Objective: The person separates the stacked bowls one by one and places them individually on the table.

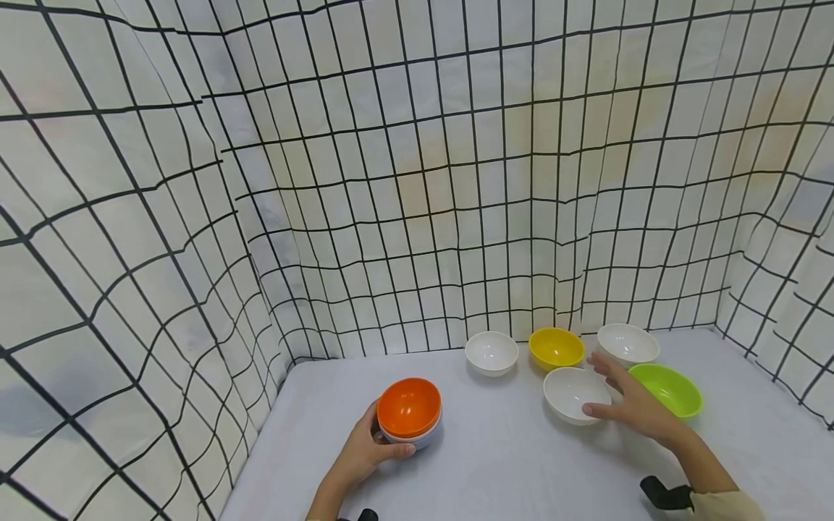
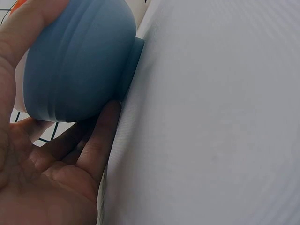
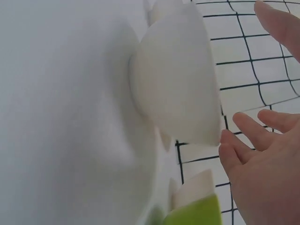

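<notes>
Head: the left hand [image 1: 368, 445] curls round an orange-topped bowl stack [image 1: 409, 407], perhaps to steady it; a white bowl [image 1: 570, 396] sits by the right hand [image 1: 635, 409]'s spread fingers; left wrist: blue bowl [image 2: 84, 61] between thumb and curled fingers; right wrist: white bowl's rim beside fingertips, contact unclear.

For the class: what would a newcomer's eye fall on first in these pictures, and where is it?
Probably the bright orange bowl, topping the stack that the left hand holds toward the left of the white table; the left wrist view shows a blue bowl in it. Next come the lime-green bowl at the right and the yellow bowl at the back, between two white bowls. The black-gridded backdrop stands out too.
</notes>
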A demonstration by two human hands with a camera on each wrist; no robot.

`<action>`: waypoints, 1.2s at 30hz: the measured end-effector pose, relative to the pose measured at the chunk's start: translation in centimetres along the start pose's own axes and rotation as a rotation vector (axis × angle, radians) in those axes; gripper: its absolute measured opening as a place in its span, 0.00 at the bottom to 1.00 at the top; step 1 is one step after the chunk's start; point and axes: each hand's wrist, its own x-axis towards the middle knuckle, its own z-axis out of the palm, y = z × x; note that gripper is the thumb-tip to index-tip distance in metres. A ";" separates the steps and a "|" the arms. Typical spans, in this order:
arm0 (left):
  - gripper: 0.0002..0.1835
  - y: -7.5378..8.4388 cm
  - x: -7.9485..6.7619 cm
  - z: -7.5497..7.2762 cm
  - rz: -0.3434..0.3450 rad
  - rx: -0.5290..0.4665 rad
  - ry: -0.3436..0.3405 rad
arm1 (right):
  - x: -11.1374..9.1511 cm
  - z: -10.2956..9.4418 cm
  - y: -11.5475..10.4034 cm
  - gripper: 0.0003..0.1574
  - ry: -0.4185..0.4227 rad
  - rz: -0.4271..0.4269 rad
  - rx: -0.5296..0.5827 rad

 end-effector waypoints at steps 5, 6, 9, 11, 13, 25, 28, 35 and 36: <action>0.55 -0.1 0.1 0.0 -0.008 0.011 -0.001 | -0.1 0.3 -1.5 0.63 0.013 -0.046 0.014; 0.56 -0.1 0.1 0.0 -0.009 0.016 -0.002 | -0.1 0.5 -1.9 0.62 0.010 -0.057 0.020; 0.57 -0.1 0.2 0.1 -0.013 0.028 -0.002 | -0.2 1.3 -2.9 0.59 0.002 -0.097 0.018; 0.57 -0.1 0.2 0.1 -0.014 0.032 -0.003 | -0.1 2.0 -3.6 0.58 -0.006 -0.138 0.013; 0.57 0.0 0.2 0.1 -0.015 0.030 -0.001 | 0.1 2.9 -4.2 0.56 -0.023 -0.168 0.019; 0.56 0.2 0.1 0.1 -0.002 0.028 0.009 | 2.8 8.7 -8.3 0.51 -0.234 -0.208 0.146; 0.56 0.1 0.0 0.1 -0.003 0.028 0.009 | 3.6 10.2 -9.1 0.51 -0.269 -0.205 0.172; 0.56 0.1 -0.1 0.2 -0.003 0.032 0.017 | 5.3 13.4 -10.8 0.50 -0.305 -0.241 0.189; 0.56 0.1 -0.1 0.2 -0.004 0.035 0.018 | 5.4 13.8 -11.0 0.49 -0.306 -0.241 0.191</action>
